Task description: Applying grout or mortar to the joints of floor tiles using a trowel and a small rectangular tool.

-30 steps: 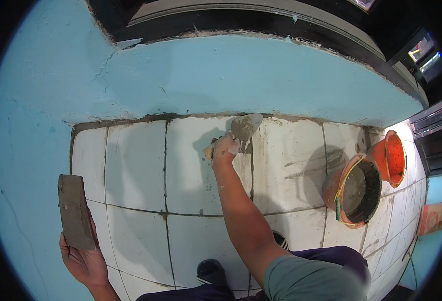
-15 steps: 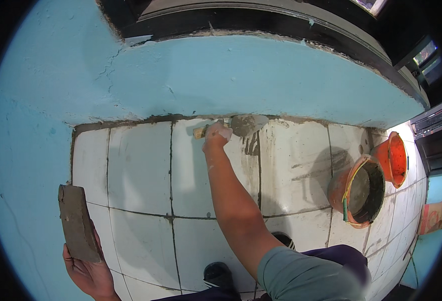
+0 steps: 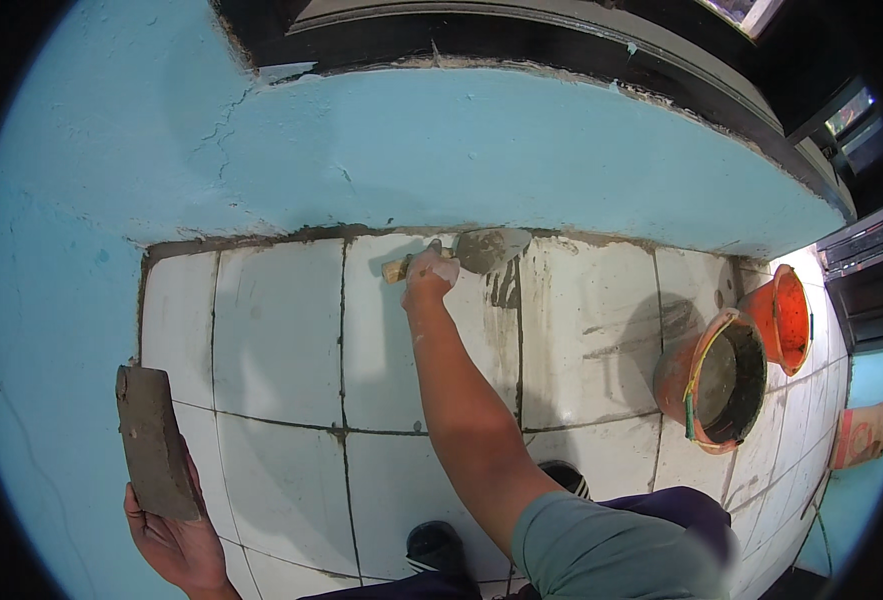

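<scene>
My right hand (image 3: 431, 275) is closed round the wooden handle of a trowel (image 3: 482, 250). Grey mortar smears the blade, which lies at the foot of the blue wall, along the joint with the white floor tiles. Low at the left, my left hand (image 3: 183, 545) grips a flat rectangular mortar-grey board (image 3: 156, 440) by its lower end and holds it up near the left wall. The fingers behind the board are partly hidden. Dark wet streaks run down the tile just below the trowel blade.
An orange bucket (image 3: 676, 385) with grey mortar inside stands on the tiles at the right, with a second orange bucket (image 3: 790, 318) behind it. A cardboard box (image 3: 860, 436) sits farther right. My feet in dark striped footwear (image 3: 435, 548) are at the bottom. A dark frame (image 3: 521, 45) tops the low wall.
The trowel and my right hand have shifted slightly to the left along the wall's foot. My left hand keeps the board in nearly the same place.
</scene>
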